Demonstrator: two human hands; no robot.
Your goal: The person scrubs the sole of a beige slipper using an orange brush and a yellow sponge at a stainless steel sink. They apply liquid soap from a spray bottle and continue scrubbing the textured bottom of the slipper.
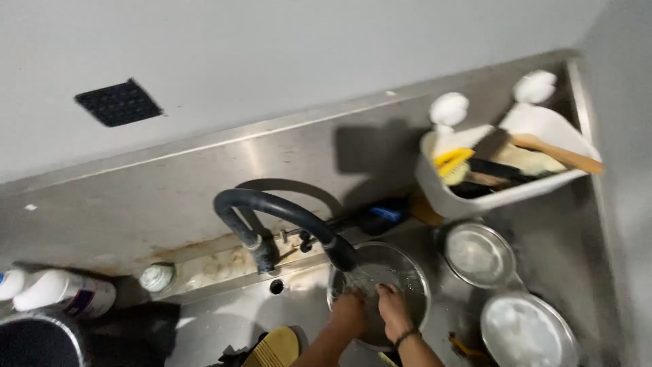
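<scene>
In the steel sink (231,319), at about six o'clock in the head view, both hands work inside a clear glass bowl (407,275) under the spout of a dark curved faucet (278,211). Water runs from the spout into the bowl. The left hand (348,311) sits at the bowl's eight o'clock rim with its fingers curled down over the edge and into the bowl, seemingly gripping the rim, though the blur keeps the grip from being certain. The right hand (392,309), with a dark band on its wrist, lies just beside it toward the bowl's six o'clock, fingers bent and pressed against the inner surface; whether it holds anything I cannot tell. The two hands nearly touch.

At two o'clock from the bowl stands a round metal-rimmed lid or dish (479,255), and at four o'clock a larger round white-looking dish (526,333). Higher up, at one o'clock, a white caddy (448,197) hangs on two suction cups against the steel backsplash, holding brushes with a yellow head and wooden handles. At eight o'clock from the hands a yellow ribbed sponge or brush (275,348) lies in the basin. Far off at nine o'clock, white bottles (64,292) lie on the ledge beside a dark pot (37,343)
</scene>
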